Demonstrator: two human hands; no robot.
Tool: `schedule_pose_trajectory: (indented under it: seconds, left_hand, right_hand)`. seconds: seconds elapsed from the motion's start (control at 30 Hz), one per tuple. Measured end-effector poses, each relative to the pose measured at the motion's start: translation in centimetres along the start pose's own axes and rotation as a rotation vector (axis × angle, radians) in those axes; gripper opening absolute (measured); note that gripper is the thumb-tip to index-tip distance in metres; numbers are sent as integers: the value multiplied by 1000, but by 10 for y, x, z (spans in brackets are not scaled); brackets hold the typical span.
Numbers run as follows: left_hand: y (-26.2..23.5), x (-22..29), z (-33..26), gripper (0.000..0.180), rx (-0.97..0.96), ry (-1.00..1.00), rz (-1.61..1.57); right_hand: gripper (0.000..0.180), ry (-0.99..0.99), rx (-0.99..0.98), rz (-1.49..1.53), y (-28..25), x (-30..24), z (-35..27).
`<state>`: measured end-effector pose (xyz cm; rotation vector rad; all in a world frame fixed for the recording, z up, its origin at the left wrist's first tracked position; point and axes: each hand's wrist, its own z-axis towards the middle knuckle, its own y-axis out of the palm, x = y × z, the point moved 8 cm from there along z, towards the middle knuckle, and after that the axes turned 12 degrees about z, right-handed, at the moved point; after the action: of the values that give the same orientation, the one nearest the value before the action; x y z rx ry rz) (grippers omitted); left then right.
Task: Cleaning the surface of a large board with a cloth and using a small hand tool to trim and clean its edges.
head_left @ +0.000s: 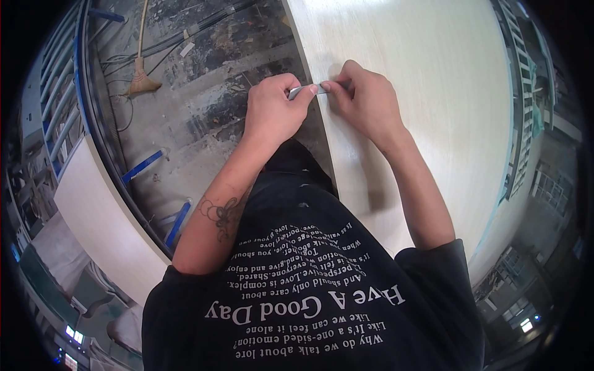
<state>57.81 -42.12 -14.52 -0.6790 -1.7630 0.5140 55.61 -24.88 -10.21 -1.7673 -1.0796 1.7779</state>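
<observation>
Both my hands meet over the left edge of a large pale wood-grain board [433, 80]. A small, thin, grey-white strip [321, 89] is pinched between them; its exact kind is too small to make out. My left hand [274, 108] is closed on one end, thumb on top, over the floor just left of the board. The other end sits in the pinch of my right hand [370, 102], above the board's surface. Curled fingers hide much of the strip.
A straw broom [143, 80] stands on the stained floor [210, 93] at far left, near dark cables [185, 34]. Blue metal bars [143, 166] jut out from a rack at left, beside another pale panel [102, 213]. A ladder-like metal rack [526, 93] lines the right side.
</observation>
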Motion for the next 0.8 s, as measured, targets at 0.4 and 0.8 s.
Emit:
schedule_pose_trajectory:
  seconds: [0.4,0.8]
  left_hand:
    - [2,0,-2,36,3,0,3]
    - [0,4,-16,36,12,27,-3]
  right_hand:
    - [27,-15,-8,-7,0,-1,-2]
    - [26,-42,14,26,-4,-5,-14]
